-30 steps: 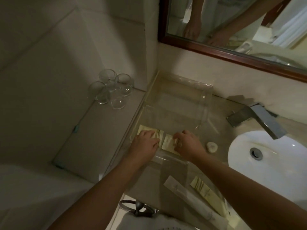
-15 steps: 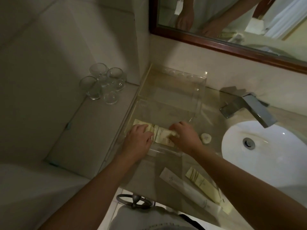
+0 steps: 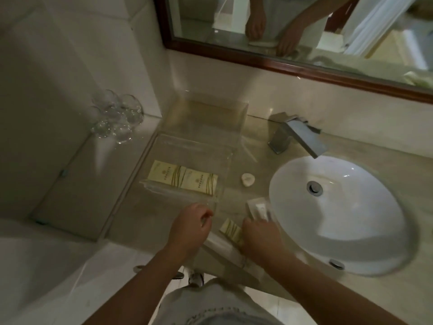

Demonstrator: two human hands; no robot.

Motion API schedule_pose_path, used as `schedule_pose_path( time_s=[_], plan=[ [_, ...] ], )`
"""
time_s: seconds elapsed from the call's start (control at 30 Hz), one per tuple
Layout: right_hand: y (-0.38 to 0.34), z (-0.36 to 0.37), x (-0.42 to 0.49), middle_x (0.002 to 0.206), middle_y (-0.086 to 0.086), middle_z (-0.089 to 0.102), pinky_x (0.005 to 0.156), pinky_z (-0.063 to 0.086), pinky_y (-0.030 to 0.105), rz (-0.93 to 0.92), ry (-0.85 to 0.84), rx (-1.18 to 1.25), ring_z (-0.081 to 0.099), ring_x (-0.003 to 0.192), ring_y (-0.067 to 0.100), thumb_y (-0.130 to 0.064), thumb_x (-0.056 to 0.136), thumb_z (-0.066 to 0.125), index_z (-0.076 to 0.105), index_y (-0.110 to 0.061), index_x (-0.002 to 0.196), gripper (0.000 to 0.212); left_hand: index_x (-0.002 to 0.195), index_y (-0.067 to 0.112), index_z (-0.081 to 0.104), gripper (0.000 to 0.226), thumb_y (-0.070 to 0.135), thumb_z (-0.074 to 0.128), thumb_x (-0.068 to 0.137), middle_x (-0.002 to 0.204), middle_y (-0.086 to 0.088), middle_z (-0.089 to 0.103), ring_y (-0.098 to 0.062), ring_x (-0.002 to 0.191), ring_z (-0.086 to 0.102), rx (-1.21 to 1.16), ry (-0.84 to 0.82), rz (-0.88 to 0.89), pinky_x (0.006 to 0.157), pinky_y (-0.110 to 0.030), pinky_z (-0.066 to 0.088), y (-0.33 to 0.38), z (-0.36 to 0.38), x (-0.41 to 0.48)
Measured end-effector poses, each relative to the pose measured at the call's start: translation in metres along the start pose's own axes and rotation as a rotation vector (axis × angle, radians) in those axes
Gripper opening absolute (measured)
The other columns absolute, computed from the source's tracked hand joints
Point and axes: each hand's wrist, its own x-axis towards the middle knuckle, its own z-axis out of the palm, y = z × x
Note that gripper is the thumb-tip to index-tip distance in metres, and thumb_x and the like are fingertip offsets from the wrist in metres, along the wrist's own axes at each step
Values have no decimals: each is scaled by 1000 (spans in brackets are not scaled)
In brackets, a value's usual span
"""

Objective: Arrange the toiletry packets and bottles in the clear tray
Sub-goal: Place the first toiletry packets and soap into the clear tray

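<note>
Head view: bathroom, dim light, some motion blur.

- Surface [image 3: 255,158]: beige stone vanity top set against a tiled wall [image 3: 93,55].
- Mirror [image 3: 293,24]: dark wood frame, above the surface's back edge. It reflects both hands.
- Basin [image 3: 351,221]: white oval bowl sunk in the right part of the surface, with a drain [image 3: 314,187] at the bottom.
- Faucet [image 3: 297,134]: at the back edge, spout over the bowl.
- Tray [image 3: 194,144]: clear, along the surface's left edge, running from the back wall toward the front.
- Cream packets [image 3: 164,172]: two, flat, side by side and touching, at the tray's near end.
- Lump [image 3: 248,179]: small, white, oval, on the surface between tray and basin.
- Left hand [image 3: 189,228]: just before the tray's near right corner. The fingers [image 3: 206,214] are curled; whether they hold anything cannot be told.
- Right hand [image 3: 262,235]: near the front edge, beside the basin rim. The fingers [image 3: 251,225] are closed on a white packet [image 3: 257,209] that juts out beyond them.
- Striped packet [image 3: 230,231]: on the surface between the hands, partly under the right hand.
- Long packet [image 3: 222,248]: white, near the front edge, crossed by the right forearm.
- Glasses [image 3: 114,116]: clear, clustered in the wall corner on a tiled ledge [image 3: 77,184] left of the surface.
</note>
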Motion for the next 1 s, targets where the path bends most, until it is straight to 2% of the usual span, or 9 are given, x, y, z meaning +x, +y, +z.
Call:
schedule_pose_path(
  time_s=[0.1, 0.3, 0.43, 0.5, 0.7, 0.77, 0.87, 0.9, 1.0],
  plan=[
    [2, -1, 1, 99, 4, 70, 84, 50, 35, 38, -51, 77, 66, 92, 25, -21, 88, 51, 62, -18, 102, 19, 103, 22, 65, 16, 20, 58, 88, 94, 9, 57, -6, 88, 55, -45, 3, -59, 79, -27, 50, 7, 2, -9],
    [4, -21, 4, 84, -3, 62, 54, 38, 23, -59, -166, 252, 60, 79, 15, -33, 85, 62, 67, -20, 90, 14, 117, 24, 59, 36, 31, 67, 83, 103, 10, 59, -7, 97, 57, -195, -88, -160, 85, -27, 48, 19, -7, -9],
    [-7, -49, 14, 84, 0, 66, 57, 45, 25, -130, -192, 299, 61, 72, 16, -37, 81, 70, 70, -17, 92, 23, 93, 19, 65, 11, 24, 66, 83, 88, -1, 67, -16, 82, 63, -300, -109, -176, 76, -38, 53, 23, -21, -2],
    [-15, -60, 21, 78, -2, 64, 51, 40, 23, -163, -164, 316, 58, 65, 12, -38, 82, 70, 68, -19, 86, 20, 83, 15, 64, 5, 20, 66, 83, 82, -7, 67, -20, 77, 64, -323, -75, -194, 74, -42, 54, 15, -30, 3],
    [-27, -75, 54, 83, -10, 63, 59, 45, 21, -136, -108, 526, 61, 74, 6, -32, 92, 59, 66, -27, 97, 11, 95, 7, 70, 12, 13, 67, 85, 92, -5, 71, -19, 88, 67, -521, 136, -402, 80, -34, 54, -25, -76, 24],
    [-30, -80, 67, 80, -13, 59, 56, 39, 17, -129, -102, 541, 56, 70, 1, -31, 93, 58, 65, -27, 98, 9, 88, 14, 69, 4, 12, 66, 86, 87, -4, 71, -19, 84, 66, -539, 197, -412, 80, -35, 53, -35, -92, 31],
    [-35, -86, 89, 83, -12, 60, 55, 35, 15, -110, -66, 525, 51, 69, -3, -31, 93, 59, 65, -27, 100, 10, 78, 23, 65, 12, 12, 68, 85, 78, 3, 68, -16, 74, 64, -522, 281, -448, 73, -29, 51, -50, -110, 51],
    [-37, -87, 98, 86, -9, 62, 56, 37, 16, -82, -47, 543, 53, 70, 0, -31, 93, 60, 66, -25, 102, 12, 83, 16, 68, 3, 14, 69, 83, 81, 0, 69, -17, 76, 65, -516, 303, -459, 73, -29, 52, -56, -112, 61],
    [-43, -89, 127, 92, -2, 69, 69, 54, 30, 36, -1, 675, 64, 80, 12, -27, 90, 64, 68, -21, 100, 12, 100, 7, 69, 21, 18, 70, 82, 94, -7, 72, -22, 83, 68, -440, 317, -490, 77, -34, 56, -69, -117, 93]
  ],
)
